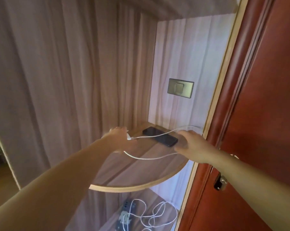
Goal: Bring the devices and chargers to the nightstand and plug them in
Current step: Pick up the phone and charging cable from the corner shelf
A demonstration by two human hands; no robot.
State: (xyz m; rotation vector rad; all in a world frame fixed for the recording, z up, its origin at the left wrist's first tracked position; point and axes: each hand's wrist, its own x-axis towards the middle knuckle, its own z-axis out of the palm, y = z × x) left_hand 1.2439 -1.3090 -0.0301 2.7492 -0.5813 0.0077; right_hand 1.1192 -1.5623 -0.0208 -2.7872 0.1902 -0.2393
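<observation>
A rounded wooden nightstand shelf (134, 185) juts from a pale wood-grain wall. Two dark phones lie on it side by side near the wall, one (151, 130) at the back and one (166, 140) nearer me. My left hand (122, 139) holds a white charger plug (129, 137) above the shelf's left side. A white cable (151, 158) runs from it, over the phones and in a loop, to my right hand (191, 147), which grips it just right of the phones.
A metal switch plate (180, 88) sits on the wall above the shelf. A lower shelf holds a power strip (126, 212) with a coiled white cable (157, 215). A red-brown door (257, 114) with a latch (221, 181) stands at the right.
</observation>
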